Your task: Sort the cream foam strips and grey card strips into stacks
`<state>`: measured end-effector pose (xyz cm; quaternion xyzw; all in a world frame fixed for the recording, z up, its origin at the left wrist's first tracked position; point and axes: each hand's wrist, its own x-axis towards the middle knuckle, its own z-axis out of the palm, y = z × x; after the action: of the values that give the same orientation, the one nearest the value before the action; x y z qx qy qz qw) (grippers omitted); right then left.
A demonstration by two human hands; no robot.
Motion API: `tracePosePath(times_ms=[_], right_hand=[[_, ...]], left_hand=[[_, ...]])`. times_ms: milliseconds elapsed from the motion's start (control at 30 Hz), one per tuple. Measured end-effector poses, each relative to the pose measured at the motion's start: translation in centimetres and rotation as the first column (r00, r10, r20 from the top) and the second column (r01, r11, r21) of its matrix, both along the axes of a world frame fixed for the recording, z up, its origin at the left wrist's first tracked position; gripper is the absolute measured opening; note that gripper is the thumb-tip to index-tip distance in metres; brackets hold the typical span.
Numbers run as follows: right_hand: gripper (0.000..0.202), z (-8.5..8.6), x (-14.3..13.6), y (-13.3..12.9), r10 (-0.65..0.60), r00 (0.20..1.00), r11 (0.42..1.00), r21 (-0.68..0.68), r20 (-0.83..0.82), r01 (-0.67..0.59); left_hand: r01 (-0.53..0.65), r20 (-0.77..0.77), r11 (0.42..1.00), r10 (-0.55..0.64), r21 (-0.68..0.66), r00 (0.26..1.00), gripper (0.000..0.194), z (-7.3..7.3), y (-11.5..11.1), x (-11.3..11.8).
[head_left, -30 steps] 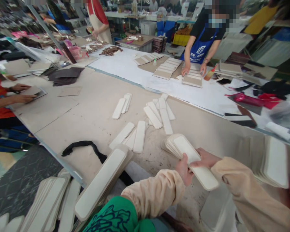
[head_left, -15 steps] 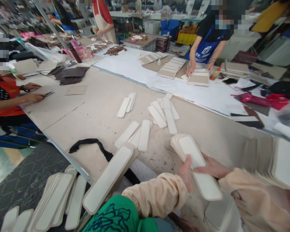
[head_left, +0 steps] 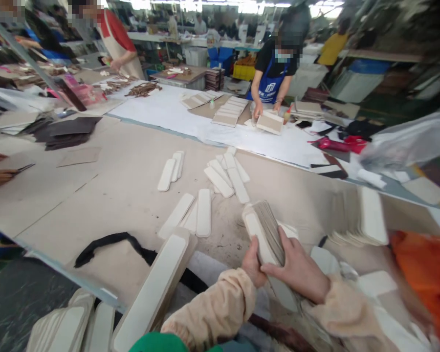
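Note:
A stack of long white-faced panels with rounded ends and beige edges is gripped between both my hands over the table. My left hand holds its near left side, thumb along the white top panel. On the right side, my right hand is wrapped around the layered edges, which now face up and right. Below the hands another white panel shows partly. To the left a taller pile of the same panels lies slanted at the table's near edge.
Loose white panels lie mid-table, with more farther back. A fanned row of panels stands at right. A black strip curls at left. Co-workers handle pieces across the table and at far left; orange cloth is at right.
My hands have tilted the stack, so its layered edges show on the right. The right hand has come round that side. The view has swung to the right.

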<state>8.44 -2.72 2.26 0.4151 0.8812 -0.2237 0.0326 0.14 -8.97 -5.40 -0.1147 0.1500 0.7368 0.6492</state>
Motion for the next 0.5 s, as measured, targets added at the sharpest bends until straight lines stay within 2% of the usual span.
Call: tracePosePath(times_ms=[133,233,300,433,500], right_hand=[[0.089,2.3,0.8,-2.6,-0.059,0.974,0.997,-0.071,-0.219,0.045],[0.076,3.6,2.1,-3.3,-0.172,0.906,0.969,-0.233,-0.388,0.084],[0.063,4.5,2.9,-3.7,-0.214,0.862,0.954,-0.289,-0.46,0.083],[0.033,6.5,4.1,-4.9,-0.14,0.821,0.976,-0.215,-0.553,0.022],[0.027,7.5,4.6,-5.9,-0.111,0.82,0.984,-0.177,-0.561,0.012]], left_hand=[[0.095,-0.056,0.99,-0.09,0.103,0.994,0.077,0.9,-1.9,-1.8],[0.167,-0.121,0.983,-0.157,0.078,0.98,0.084,2.6,-3.1,-2.5],[0.225,-0.152,0.972,-0.214,0.061,0.965,0.086,3.7,-3.8,-2.6],[0.325,-0.192,0.941,-0.304,0.088,0.933,0.089,5.7,-5.5,-2.1],[0.294,-0.247,0.956,-0.282,0.015,0.927,0.086,6.6,-6.4,-1.6]])
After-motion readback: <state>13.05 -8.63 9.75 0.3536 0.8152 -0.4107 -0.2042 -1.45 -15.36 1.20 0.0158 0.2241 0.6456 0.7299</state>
